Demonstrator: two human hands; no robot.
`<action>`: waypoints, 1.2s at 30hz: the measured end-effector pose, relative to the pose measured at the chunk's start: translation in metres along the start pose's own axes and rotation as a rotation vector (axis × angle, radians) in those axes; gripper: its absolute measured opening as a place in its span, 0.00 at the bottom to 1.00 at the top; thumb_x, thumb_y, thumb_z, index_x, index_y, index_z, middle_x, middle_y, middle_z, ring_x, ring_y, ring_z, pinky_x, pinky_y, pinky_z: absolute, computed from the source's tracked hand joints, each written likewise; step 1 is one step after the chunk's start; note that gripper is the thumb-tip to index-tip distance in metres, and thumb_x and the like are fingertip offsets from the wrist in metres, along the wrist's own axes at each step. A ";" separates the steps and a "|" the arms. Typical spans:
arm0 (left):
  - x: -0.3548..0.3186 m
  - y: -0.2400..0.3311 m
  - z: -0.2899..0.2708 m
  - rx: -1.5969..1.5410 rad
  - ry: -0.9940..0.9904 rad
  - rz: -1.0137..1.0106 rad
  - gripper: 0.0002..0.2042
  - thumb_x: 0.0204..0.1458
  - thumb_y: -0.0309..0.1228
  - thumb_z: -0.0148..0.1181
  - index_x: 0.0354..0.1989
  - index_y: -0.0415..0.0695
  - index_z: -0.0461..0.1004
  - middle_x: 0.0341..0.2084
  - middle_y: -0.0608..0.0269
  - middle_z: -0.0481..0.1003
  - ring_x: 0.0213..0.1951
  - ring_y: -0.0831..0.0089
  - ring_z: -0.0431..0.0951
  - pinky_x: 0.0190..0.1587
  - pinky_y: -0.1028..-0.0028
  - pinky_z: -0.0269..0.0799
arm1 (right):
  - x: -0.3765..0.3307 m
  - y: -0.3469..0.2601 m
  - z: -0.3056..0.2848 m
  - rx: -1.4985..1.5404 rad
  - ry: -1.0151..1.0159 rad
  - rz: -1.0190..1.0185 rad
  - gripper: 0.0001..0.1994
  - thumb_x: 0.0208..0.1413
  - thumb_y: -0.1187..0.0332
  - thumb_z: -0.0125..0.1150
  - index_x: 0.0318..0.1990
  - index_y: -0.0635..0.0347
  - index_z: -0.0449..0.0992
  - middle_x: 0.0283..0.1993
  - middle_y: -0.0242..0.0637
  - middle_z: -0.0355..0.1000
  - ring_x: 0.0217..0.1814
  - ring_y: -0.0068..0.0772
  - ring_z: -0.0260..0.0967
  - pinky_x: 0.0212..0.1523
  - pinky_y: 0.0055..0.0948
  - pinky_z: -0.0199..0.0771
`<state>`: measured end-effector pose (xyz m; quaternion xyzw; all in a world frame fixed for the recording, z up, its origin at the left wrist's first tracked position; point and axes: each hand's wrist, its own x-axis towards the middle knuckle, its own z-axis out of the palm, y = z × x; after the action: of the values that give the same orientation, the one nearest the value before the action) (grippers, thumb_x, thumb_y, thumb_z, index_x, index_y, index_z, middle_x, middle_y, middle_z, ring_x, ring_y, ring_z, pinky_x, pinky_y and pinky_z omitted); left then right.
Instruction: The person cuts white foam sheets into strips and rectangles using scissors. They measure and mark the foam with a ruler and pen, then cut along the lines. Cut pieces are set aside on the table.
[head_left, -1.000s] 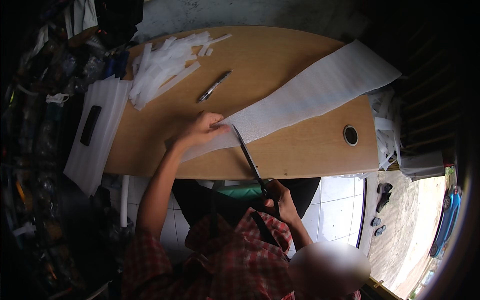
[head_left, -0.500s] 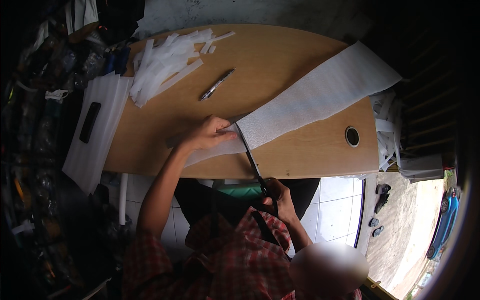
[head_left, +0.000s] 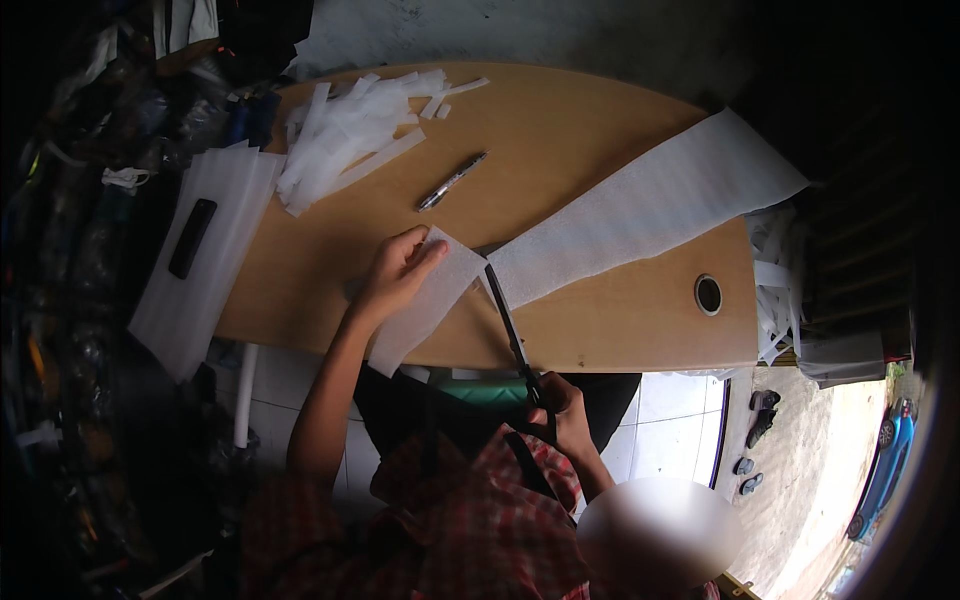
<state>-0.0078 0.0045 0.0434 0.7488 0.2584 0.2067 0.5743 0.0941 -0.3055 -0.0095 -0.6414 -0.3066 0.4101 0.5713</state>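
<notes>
A long white foam sheet stretches over the table toward the far right. At its near left end a cut runs across it, and a piece of foam is swung away at an angle, joined to the sheet at most near the far edge. My left hand pinches this piece between thumb and fingers. Dark-handled scissors are in my right hand at the table's near edge, their blades pointing away from me with the tips at the cut.
A pile of white foam strips lies at the far left. Near it is a pen. A black phone rests on stacked foam sheets at the left edge. A round cable hole pierces the wooden table at right.
The cut has gone across the foam, and its left piece has turned away from the long sheet. My left hand has moved slightly left, lifting that piece. The view has shifted a little.
</notes>
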 end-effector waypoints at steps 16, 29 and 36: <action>-0.046 0.063 0.065 -0.131 0.457 0.156 0.09 0.65 0.30 0.49 0.45 0.37 0.63 0.32 0.64 0.71 0.34 0.83 0.68 0.40 0.80 0.65 | 0.065 -0.056 0.064 0.240 0.086 -0.121 0.14 0.49 0.72 0.68 0.39 0.60 0.67 0.29 0.26 0.66 0.32 0.16 0.61 0.33 0.21 0.63; -0.055 0.067 0.055 -0.122 0.501 0.096 0.17 0.67 0.38 0.45 0.48 0.33 0.68 0.36 0.63 0.72 0.39 0.80 0.67 0.47 0.76 0.64 | 0.037 -0.037 0.045 0.151 -0.090 -0.191 0.44 0.45 0.25 0.54 0.45 0.64 0.61 0.29 0.35 0.64 0.28 0.26 0.62 0.30 0.27 0.63; -0.043 0.066 0.060 -0.011 0.428 0.161 0.16 0.67 0.36 0.46 0.50 0.32 0.66 0.35 0.59 0.74 0.38 0.80 0.70 0.44 0.75 0.66 | 0.009 -0.049 0.038 -0.030 -0.200 -0.102 0.43 0.44 0.28 0.58 0.44 0.67 0.59 0.26 0.44 0.67 0.26 0.39 0.65 0.31 0.35 0.67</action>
<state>0.0047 -0.0817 0.0912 0.7027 0.3128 0.4075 0.4923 0.0688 -0.2711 0.0368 -0.5894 -0.4002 0.4379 0.5483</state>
